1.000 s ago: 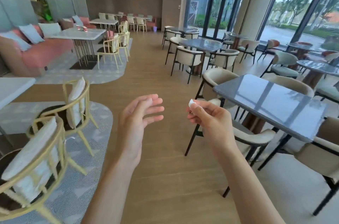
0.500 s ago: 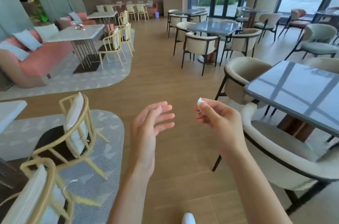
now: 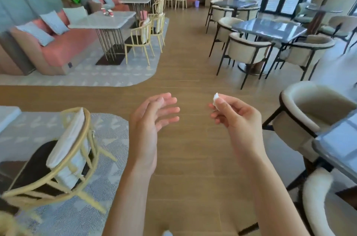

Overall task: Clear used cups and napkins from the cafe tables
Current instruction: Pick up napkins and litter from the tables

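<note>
White paper, a small crumpled napkin (image 3: pixel 215 98), sits pinched between the thumb and forefinger of the right hand (image 3: pixel 234 115), its tip poking up above the fingertips while the other fingers curl loosely beneath. Just beside the napkin, apart from it, the left hand (image 3: pixel 152 118) is held palm inward with its fingers spread and relaxed, holding nothing. Both forearms reach out over a wooden floor (image 3: pixel 185 73). Near the napkin on its right stands a cream armchair (image 3: pixel 309 112) with a dark frame, drawn up to a grey glossy counter (image 3: pixel 338 145) at the edge of view. Left of the napkin, beyond the left hand, a yellow-framed chair (image 3: pixel 58 150) with a pale cushion stands on a grey patterned rug (image 3: pixel 108 139). Well beyond the napkin, a white counter (image 3: pixel 104 19) stands by a pink sofa (image 3: pixel 63 46); small reddish items on it are too blurred to identify. Another grey counter (image 3: pixel 270 29) ringed by cream chairs stands farther off.
</note>
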